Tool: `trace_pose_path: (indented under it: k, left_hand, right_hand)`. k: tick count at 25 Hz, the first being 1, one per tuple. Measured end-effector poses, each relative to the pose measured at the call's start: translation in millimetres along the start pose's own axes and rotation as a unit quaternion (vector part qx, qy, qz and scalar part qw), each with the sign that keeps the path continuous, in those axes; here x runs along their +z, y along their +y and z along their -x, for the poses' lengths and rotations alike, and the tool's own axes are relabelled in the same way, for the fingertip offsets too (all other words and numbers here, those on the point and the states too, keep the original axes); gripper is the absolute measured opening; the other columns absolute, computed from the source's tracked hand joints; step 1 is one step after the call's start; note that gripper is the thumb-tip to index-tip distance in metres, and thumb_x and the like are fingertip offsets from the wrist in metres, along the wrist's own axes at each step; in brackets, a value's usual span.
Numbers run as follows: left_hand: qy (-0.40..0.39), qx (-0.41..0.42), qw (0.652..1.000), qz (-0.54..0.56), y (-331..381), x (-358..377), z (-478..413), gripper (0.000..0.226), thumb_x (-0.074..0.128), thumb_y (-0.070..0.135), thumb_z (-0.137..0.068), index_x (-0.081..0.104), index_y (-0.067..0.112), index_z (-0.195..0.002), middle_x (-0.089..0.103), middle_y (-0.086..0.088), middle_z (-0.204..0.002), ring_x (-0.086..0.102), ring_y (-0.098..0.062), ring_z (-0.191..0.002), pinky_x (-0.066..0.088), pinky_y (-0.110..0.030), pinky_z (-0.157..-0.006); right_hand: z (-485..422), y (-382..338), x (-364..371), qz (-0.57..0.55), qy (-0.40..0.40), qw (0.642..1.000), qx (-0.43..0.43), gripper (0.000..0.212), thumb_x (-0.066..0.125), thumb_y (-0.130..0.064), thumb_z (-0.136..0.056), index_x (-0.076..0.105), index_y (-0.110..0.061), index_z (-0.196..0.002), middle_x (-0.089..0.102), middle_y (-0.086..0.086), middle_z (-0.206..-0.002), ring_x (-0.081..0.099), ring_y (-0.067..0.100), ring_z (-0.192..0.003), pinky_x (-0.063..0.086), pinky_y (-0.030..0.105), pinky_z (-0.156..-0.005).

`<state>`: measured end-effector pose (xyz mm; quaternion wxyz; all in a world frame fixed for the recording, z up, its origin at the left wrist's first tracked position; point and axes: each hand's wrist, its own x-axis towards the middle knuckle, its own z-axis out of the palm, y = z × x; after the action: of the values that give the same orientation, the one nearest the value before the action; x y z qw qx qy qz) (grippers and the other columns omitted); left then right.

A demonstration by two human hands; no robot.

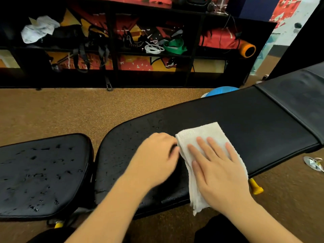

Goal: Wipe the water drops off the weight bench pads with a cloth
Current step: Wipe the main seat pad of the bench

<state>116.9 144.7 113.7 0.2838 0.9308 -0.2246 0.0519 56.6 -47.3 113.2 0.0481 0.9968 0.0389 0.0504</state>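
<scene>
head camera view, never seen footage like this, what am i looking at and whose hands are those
No machine here: a person wears a camera on the head, so the picture looks down at their own bare hands. Below lie two black bench pads: the seat pad on the left, speckled with water drops, and the long back pad. A folded white cloth lies on the long pad. The right hand presses it flat with straight fingers. The left hand is curled at the cloth's left edge; blur hides whether it pinches it.
</scene>
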Motion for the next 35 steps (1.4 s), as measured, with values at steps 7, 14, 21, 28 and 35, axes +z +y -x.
trace_pose_path:
  k: [7,14,21,28,35]
  left_hand:
    - [0.01,0.059,0.996,0.071,69.8,36.7,30.0,0.039,0.045,0.04,-0.103,0.065,0.013,-0.123,0.061,0.004,-0.124,0.05,-0.014,-0.12,0.045,-0.035,-0.105]
    - [-0.003,0.008,0.999,0.047,70.0,44.3,-1.0,0.061,0.044,0.045,-0.103,0.054,0.001,-0.144,0.052,-0.013,-0.15,0.041,-0.027,-0.141,0.03,-0.034,-0.121]
    - [-0.021,-0.055,0.995,0.077,93.8,56.8,-84.1,0.041,0.043,0.018,-0.103,0.051,0.003,-0.14,0.049,-0.01,-0.144,0.038,-0.03,-0.14,0.03,-0.039,-0.119]
    - [-0.064,-0.078,0.995,0.0,99.3,80.7,-74.1,0.076,0.019,0.053,-0.109,-0.01,0.014,-0.167,-0.014,-0.003,-0.176,-0.017,-0.017,-0.161,-0.003,-0.039,-0.132]
    - [-0.109,0.037,0.992,-0.052,87.2,67.7,21.0,0.078,0.02,0.066,-0.107,-0.019,0.029,-0.164,-0.03,0.01,-0.17,-0.031,-0.004,-0.154,-0.012,-0.033,-0.13]
  right_hand:
    - [-99.4,46.6,-30.1,-0.013,-0.124,0.992,-0.002,0.062,0.002,-0.045,-0.1,0.008,-0.04,-0.161,0.001,-0.006,-0.172,-0.004,0.019,-0.158,-0.002,0.054,-0.125]
    - [-103.4,61.1,-48.3,-0.397,-0.046,0.916,0.026,0.033,0.047,-0.028,-0.107,0.061,-0.033,-0.137,0.056,-0.012,-0.144,0.045,0.011,-0.139,0.033,0.026,-0.107]
    - [-85.6,93.8,-29.8,-0.083,-0.002,0.992,-0.093,0.044,0.04,-0.02,-0.104,0.06,-0.035,-0.141,0.05,-0.015,-0.152,0.028,0.014,-0.151,0.007,0.046,-0.126]
    - [-92.8,94.4,-25.0,-0.225,0.145,0.963,-0.002,0.041,0.04,-0.024,-0.095,0.072,-0.02,-0.12,0.069,-0.001,-0.125,0.047,0.02,-0.133,0.04,0.043,-0.113]
    - [-91.3,86.8,-15.3,-0.08,0.097,0.991,-0.04,0.041,0.044,-0.042,-0.1,0.069,-0.022,-0.126,0.065,0.0,-0.134,0.046,0.023,-0.136,0.037,0.045,-0.112]
